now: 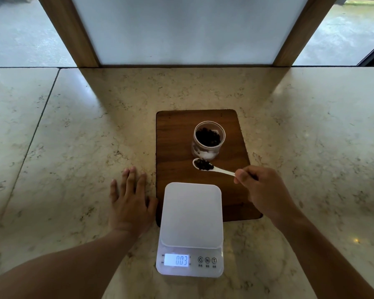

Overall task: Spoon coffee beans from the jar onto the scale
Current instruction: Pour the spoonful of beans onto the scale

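A clear open jar [208,138] with dark coffee beans in it stands on a wooden board [175,134]. My right hand [262,190] grips the handle of a white spoon [219,169]; its bowl, heaped with coffee beans [203,164], hovers just in front of the jar, beyond the scale. The white digital scale [191,214] sits nearest me, its back half on the board, its platform bare and its lit display reading 003. My left hand [129,201] lies flat on the counter, fingers spread, left of the scale.
The marble counter [63,147] stretches wide on both sides, with a seam at the left. A wood-framed white panel [188,29] rises at the counter's back edge, with windows on either side.
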